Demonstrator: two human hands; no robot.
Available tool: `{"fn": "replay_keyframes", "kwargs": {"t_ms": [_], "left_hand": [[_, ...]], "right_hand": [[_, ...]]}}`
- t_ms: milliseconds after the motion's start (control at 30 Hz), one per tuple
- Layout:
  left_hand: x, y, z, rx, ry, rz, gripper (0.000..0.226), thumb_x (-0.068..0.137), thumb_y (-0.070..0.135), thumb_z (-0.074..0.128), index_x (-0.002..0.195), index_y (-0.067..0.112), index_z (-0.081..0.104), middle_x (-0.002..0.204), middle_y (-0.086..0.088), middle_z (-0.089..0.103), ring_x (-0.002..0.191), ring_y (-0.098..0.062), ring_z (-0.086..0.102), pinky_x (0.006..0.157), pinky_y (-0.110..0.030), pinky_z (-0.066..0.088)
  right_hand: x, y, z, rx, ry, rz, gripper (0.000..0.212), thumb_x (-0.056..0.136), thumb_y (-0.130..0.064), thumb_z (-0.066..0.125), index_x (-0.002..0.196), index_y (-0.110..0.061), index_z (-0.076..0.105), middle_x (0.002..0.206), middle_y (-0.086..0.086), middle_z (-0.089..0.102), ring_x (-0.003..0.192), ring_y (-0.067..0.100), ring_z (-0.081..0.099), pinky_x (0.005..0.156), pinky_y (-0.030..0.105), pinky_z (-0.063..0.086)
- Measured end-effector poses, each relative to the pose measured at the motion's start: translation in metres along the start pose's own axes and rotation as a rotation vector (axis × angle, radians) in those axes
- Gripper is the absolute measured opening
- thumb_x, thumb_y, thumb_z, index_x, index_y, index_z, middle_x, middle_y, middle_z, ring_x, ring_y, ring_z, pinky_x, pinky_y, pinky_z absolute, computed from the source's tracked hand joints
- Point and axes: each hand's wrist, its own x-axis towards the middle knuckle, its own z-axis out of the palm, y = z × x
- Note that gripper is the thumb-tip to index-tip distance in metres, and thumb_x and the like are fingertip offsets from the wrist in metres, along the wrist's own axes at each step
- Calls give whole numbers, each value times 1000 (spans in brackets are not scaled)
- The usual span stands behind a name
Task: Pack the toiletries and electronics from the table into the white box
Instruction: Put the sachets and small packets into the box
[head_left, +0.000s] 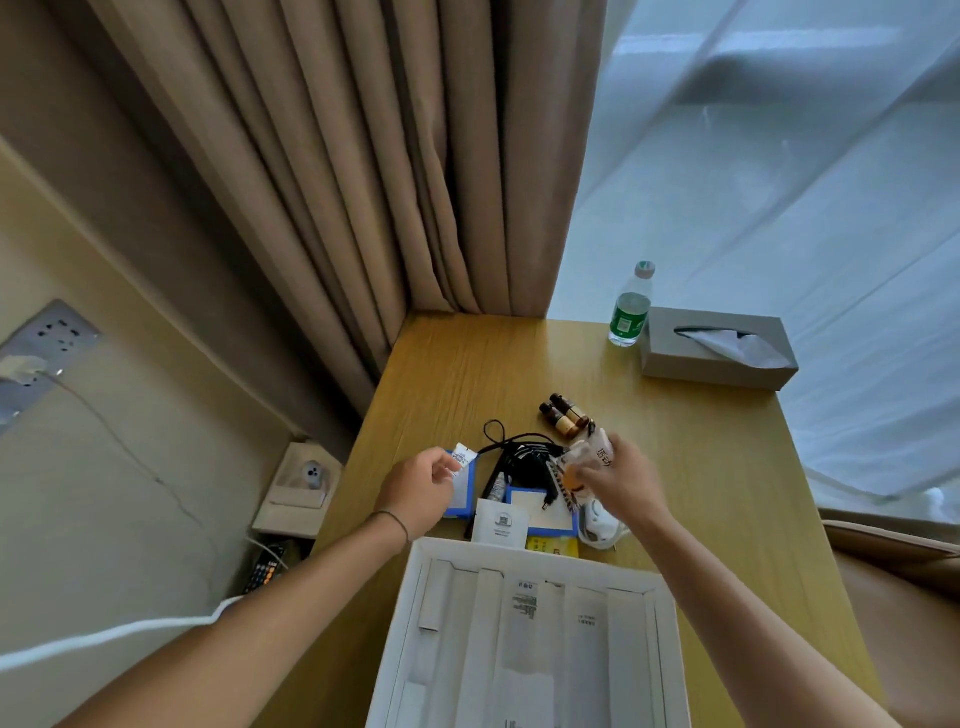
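Observation:
The white box (410, 587) lies open at the near edge of the wooden table (467, 374), with several white packets inside. Just behind it sit a blue-edged packet (465, 491), a second blue-edged packet (540, 512), a white card (501, 522), a yellow packet (550, 545) and a tangled black cable (519, 457). Two small amber bottles (563, 415) lie further back. My left hand (421, 491) pinches a small white sachet (464, 457) above the left blue packet. My right hand (623, 486) grips a clear plastic pouch (587, 462) with printed text.
A water bottle (631, 306) and a grey tissue box (717, 348) stand at the table's far right. Beige curtains (363, 156) hang behind. On the left, a wall socket (49, 332) with a white cord, and a remote (265, 569) lies below the table's edge.

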Motion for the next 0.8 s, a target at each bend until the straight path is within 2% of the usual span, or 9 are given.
{"fn": "replay_keyframes", "kwargs": {"t_ms": [67,167,300,367,467,533,600,733,800], "left_hand": [[12,-7,2,27,3,-28,19,97,15,54,96,31,64,99,7,67,87,-11,64,76,-39,62],[26,-17,8,90,-7,-53,22,96,12,55,95,32,62,101,5,67,85,-10,63,75,-37,61],[41,-30,18,198,-32,-60,16,96,15,58,101,29,61,113,0,67,94,-17,64,66,-29,59],[47,-35,23,246,-36,-56,13,95,18,61,104,27,59,119,-3,64,97,-19,64,66,-29,59],[52,-38,26,298,-30,-48,14,94,23,63,106,26,57,120,-3,60,95,-19,61,73,-34,59],[55,-40,27,353,-34,-19,17,92,27,63,108,25,57,118,-3,61,93,-20,59,74,-35,57],[57,-42,28,399,-62,20,24,90,32,63,111,24,57,117,-4,61,93,-21,60,71,-34,55],[61,-45,29,445,-49,60,29,88,36,68,112,22,60,112,-5,61,85,-20,55,63,-32,45],[61,-45,30,448,-31,68,27,88,35,70,109,21,62,110,-6,62,86,-21,58,63,-32,48]], "right_hand": [[-15,-13,-7,247,-17,47,22,86,-21,77,100,-22,60,87,4,75,60,11,70,45,20,48],[-38,-28,-11,424,-59,108,18,91,-16,71,106,-17,61,89,10,76,71,23,72,51,27,53],[-64,-38,-7,461,-83,133,31,79,-3,75,105,-17,65,91,10,77,76,22,70,59,28,55],[-76,-41,-5,479,-94,125,36,73,-1,78,105,-16,68,89,8,78,75,19,72,62,28,55],[-95,-45,-3,557,-100,102,26,67,-7,80,91,-11,71,81,7,78,66,17,72,58,23,54],[-105,-43,-2,597,-91,87,18,67,-10,80,84,-8,74,82,11,77,72,22,72,68,32,58],[-114,-38,0,635,-74,93,13,71,-6,81,83,-4,76,88,17,77,80,28,71,78,39,56],[-130,-29,5,763,-65,145,17,67,-9,83,82,-2,79,97,21,78,88,34,76,76,33,61],[-137,-22,10,752,-65,152,18,73,-10,82,90,-3,79,100,20,78,91,37,74,79,38,58]]}}
